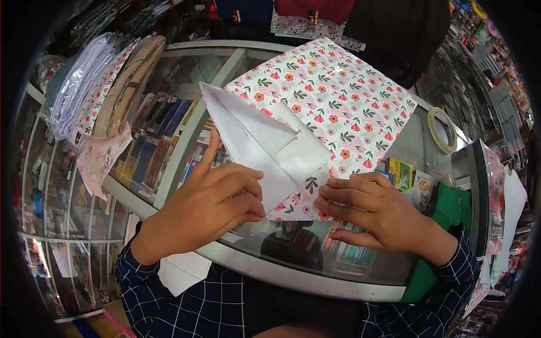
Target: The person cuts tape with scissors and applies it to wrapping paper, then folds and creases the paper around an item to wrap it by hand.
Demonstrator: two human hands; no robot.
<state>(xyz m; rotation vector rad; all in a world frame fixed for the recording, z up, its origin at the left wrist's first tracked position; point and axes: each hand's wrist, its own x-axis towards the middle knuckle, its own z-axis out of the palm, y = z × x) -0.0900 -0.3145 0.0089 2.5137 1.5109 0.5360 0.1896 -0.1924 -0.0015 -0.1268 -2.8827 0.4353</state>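
Floral wrapping paper [338, 96] lies on a glass counter, its left part folded over so that the white underside [248, 146] shows with creases and a raised flap. My left hand [214, 197] is at the lower left edge of the paper, index finger stretched up along the folded side and the other fingers curled at the white part. My right hand [375, 211] rests on the lower floral part with its fingers spread a little. Whether the left fingertips pinch the paper is hard to see.
A roll of clear tape [442, 130] stands at the right of the counter. Plastic-wrapped folded clothes [115, 84] are at the left. Green cloth [451, 208] hangs by my right wrist. Dark and red garments [315, 11] lie at the far edge. The counter's metal rim [293, 276] runs before me.
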